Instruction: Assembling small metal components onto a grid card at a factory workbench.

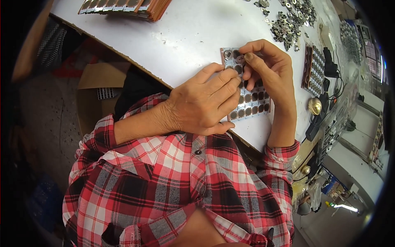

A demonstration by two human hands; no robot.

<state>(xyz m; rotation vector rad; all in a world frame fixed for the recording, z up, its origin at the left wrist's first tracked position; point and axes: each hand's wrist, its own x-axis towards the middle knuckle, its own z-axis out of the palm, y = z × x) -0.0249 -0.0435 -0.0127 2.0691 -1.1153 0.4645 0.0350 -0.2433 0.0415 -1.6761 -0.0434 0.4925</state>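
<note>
A panel of small circuit boards (249, 108), set with rows of dark round discs in silvery surrounds, lies at the table's near edge. Across its left side rests my left hand (210, 96), fingers bent over the panel and thumb along its near edge. My right hand (267, 68) is over the panel's far end, thumb and forefinger pinched together. Whatever sits between those fingertips is too small to make out. Both hands cover much of the panel's middle.
A stack of similar panels (123, 9) stands at the far left of the white table (173, 41). Loose metal pieces (288, 29) lie in piles at the far right. Another panel stack (313, 70) sits right, near black cables. A cardboard box (92, 101) is below the table's left edge.
</note>
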